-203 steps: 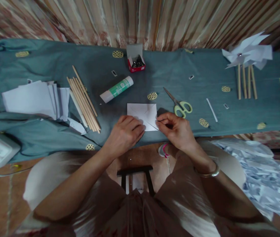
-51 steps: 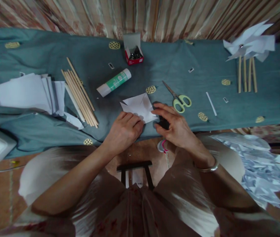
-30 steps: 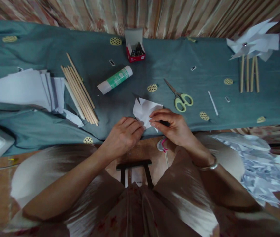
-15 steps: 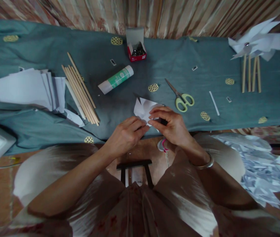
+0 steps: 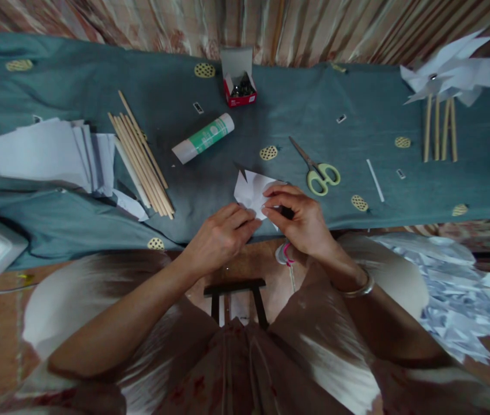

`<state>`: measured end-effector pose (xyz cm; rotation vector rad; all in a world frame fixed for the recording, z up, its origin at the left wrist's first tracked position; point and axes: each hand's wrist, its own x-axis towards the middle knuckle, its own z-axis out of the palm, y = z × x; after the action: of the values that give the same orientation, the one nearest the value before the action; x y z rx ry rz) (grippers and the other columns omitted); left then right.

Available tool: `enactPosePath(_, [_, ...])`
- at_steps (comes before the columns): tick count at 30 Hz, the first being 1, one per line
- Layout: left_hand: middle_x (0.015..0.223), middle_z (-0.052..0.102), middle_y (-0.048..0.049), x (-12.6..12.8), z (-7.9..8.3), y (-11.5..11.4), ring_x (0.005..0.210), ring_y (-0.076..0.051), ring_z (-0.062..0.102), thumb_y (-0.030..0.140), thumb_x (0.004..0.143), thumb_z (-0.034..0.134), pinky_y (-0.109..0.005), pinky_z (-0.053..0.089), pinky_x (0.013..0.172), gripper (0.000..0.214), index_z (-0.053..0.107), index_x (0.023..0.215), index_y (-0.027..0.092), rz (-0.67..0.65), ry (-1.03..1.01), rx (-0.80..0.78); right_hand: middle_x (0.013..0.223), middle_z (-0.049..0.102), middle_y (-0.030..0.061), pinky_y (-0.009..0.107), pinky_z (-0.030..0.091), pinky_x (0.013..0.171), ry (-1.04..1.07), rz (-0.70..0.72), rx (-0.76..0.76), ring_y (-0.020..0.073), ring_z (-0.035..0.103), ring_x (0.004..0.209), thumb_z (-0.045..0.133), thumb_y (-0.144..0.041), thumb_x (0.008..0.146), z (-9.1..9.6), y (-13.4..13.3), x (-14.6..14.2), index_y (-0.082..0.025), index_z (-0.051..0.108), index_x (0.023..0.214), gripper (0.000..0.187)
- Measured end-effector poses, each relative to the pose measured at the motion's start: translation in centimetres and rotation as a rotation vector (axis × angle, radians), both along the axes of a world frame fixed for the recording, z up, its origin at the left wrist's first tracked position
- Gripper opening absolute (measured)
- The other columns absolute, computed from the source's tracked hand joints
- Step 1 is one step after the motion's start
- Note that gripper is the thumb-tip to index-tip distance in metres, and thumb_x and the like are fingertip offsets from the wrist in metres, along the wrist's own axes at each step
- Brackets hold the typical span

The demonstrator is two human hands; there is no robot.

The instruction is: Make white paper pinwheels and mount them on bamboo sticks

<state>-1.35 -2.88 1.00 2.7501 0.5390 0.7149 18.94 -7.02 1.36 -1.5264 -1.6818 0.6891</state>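
Observation:
A cut white paper square [image 5: 252, 187] lies at the front edge of the cloth, its corners slit and partly curled. My left hand [image 5: 223, 233] pinches its near-left edge, fingers closed on the paper. From the right, my right hand [image 5: 301, 216] grips the paper between thumb and fingers, covering that side of it. Beyond the paper lies a glue stick [image 5: 207, 138] with a green label. Green-handled scissors [image 5: 316, 170] rest to the right of my hands, blades pointing away to the left.
An open red box [image 5: 241, 92] of small dark metallic pieces stands at the back. Wooden sticks [image 5: 143, 167] and stacked white paper [image 5: 40, 153] lie left. Finished paper pinwheels [image 5: 452, 72] on sticks lie far right, near a thin paper strip [image 5: 374, 180]. Cut paper pieces [image 5: 456, 294] are heaped below right.
My right thumb and fingers have shifted very slightly to the right on the paper. My left hand and the other things look the same.

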Motion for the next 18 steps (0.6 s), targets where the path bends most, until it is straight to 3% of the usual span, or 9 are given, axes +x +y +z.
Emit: enactPosePath(18, [0.089, 0.068, -0.0087, 0.18, 0.05, 0.05, 0.085, -0.019, 0.061, 0.012, 0.099, 0.049, -0.032, 0.056, 0.075, 0.019, 0.068, 0.096, 0.011, 0.017, 0.004, -0.029, 0.107, 0.072, 0.0062, 0.045, 0.052, 0.098, -0.104, -0.03, -0.005, 0.0241, 0.066, 0.105, 0.064, -0.013, 0.083, 0.18, 0.13, -0.46, -0.023, 0.067, 0.079, 0.012])
